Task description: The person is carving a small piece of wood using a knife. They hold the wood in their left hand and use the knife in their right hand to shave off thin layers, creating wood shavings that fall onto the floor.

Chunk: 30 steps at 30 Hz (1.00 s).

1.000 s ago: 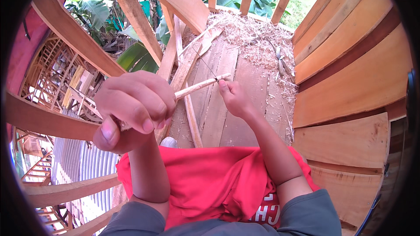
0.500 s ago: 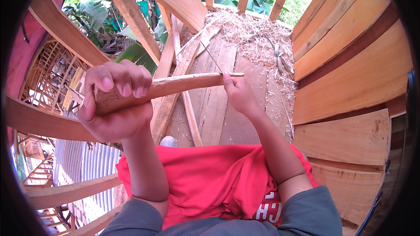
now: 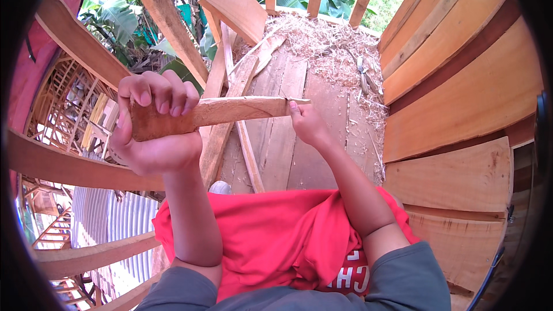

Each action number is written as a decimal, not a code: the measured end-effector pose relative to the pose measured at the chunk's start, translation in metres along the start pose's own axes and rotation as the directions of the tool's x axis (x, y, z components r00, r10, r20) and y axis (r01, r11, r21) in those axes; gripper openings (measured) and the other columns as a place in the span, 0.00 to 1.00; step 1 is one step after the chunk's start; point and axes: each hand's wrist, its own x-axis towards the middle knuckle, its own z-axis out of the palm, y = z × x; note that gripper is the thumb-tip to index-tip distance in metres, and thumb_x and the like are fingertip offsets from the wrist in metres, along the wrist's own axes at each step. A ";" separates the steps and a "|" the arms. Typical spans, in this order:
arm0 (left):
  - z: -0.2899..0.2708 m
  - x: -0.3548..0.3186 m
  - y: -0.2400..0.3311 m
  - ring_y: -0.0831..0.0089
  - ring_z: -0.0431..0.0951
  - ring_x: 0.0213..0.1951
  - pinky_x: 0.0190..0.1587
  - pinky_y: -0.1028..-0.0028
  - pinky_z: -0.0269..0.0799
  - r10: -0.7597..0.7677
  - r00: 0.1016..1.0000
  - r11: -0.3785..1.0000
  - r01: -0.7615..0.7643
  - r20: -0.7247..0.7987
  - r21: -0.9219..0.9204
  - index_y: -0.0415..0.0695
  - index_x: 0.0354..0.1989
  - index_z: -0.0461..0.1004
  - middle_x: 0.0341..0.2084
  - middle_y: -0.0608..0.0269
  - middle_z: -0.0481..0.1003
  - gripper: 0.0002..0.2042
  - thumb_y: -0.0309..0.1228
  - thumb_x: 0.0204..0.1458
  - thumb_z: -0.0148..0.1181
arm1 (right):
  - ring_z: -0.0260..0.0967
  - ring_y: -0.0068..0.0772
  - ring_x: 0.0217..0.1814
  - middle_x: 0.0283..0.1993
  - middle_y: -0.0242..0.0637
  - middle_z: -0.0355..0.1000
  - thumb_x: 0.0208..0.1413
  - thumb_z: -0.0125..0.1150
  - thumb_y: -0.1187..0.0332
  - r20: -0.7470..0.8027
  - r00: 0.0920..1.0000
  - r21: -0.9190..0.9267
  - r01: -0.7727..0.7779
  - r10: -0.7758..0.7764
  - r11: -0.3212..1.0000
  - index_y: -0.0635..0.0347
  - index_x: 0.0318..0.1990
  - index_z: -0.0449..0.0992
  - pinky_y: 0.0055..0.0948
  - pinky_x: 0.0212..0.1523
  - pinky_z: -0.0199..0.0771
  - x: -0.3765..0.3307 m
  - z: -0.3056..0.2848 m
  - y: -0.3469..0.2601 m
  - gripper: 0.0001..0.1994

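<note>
Corrugated metal sheet [image 3: 124, 224]: we see it below and to the left of the left hand, beyond the slats.
Left hand [image 3: 158, 151]: we have it wrapped round the thick end of the wooden piece, fingers curled over the top, palm beneath.
Wooden piece [image 3: 230, 111]: it spans from the left hand's grasp to the right thumb, roughly level, narrowing rightward.
Progress: we judge the taper already formed; a curved dark line marks the face, and the thick end looks square and rough. Whether any shaping is left, we cannot tell.
Red cloth [image 3: 265, 224]: it lies across our lap, nearer us than both hands.
Wooden strip [image 3: 249, 155]: it rests on the floorboards [image 3: 317, 161], between the hands and below the piece.
Right hand [image 3: 311, 124]: our thumb presses the narrow tip; the fingers behind are hidden, so we cannot tell their full grip.
Wood shavings [image 3: 334, 52]: they lie heaped beyond the right hand.
Board wall [image 3: 455, 112]: it stands right of the right hand, well apart.
</note>
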 end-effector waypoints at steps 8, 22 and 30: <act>0.013 -0.008 0.000 0.73 0.54 0.23 0.26 0.73 0.54 -0.025 0.990 0.999 0.031 0.137 -0.043 0.44 0.30 0.59 0.20 0.63 0.56 0.17 0.47 0.51 0.47 | 0.55 0.29 0.18 0.14 0.35 0.59 0.67 0.41 0.56 0.001 0.978 -0.052 -0.207 0.207 0.977 0.67 0.21 0.64 0.36 0.25 0.60 0.007 -0.020 0.032 0.25; 0.004 -0.007 0.004 0.75 0.55 0.24 0.27 0.74 0.54 -0.054 0.968 0.998 0.062 0.245 -0.026 0.47 0.29 0.58 0.20 0.66 0.56 0.13 0.43 0.53 0.48 | 0.71 0.47 0.26 0.20 0.50 0.69 0.65 0.42 0.54 0.061 0.991 -0.027 0.125 -0.123 0.992 0.67 0.22 0.72 0.45 0.32 0.65 -0.008 -0.020 -0.020 0.26; 0.004 -0.011 0.002 0.74 0.58 0.22 0.23 0.74 0.57 -0.019 0.972 0.998 0.031 0.235 -0.045 0.44 0.28 0.59 0.19 0.63 0.59 0.18 0.48 0.54 0.48 | 0.66 0.42 0.21 0.16 0.45 0.66 0.65 0.42 0.53 0.174 0.984 -0.096 0.042 -0.025 0.995 0.68 0.23 0.71 0.44 0.29 0.64 -0.005 -0.041 -0.025 0.27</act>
